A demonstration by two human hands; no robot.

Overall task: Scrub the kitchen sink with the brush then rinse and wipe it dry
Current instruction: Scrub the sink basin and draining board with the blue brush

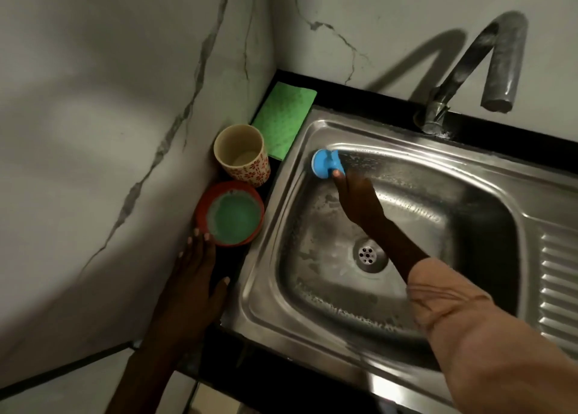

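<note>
The right hand (353,198) holds the blue brush (327,163); its fingers reach forward to the brush, but the hand covers them and I cannot tell exactly how they close around it. The brush is pressed against the far left corner of the sink (488,176), at about 11 o'clock from the drain (370,255), high on the wall of the basin just under the rim. The brush looks short and round. Its back side faces the camera and toward 10 o'clock, so the bristles, which I cannot see, should point into the steel corner. Its axis seems to follow the line of the forearm, from 5 o'clock to 11 o'clock.

The left hand (195,276) rests flat and relaxed on the dark surface (233,276), holding nothing, and its fingertips touch the orange bowl (205,207) with green liquid. At 12 o'clock from the bowl stands a patterned cup (250,171), and beyond it lies a green cloth (283,118).

I judge the task to be in the scrubbing step. Cloudy soap traces lie on the floor of the basin, so part of it seems already scrubbed. No water comes from the tap (497,66). Rinsing and wiping dry are not yet done.
</note>
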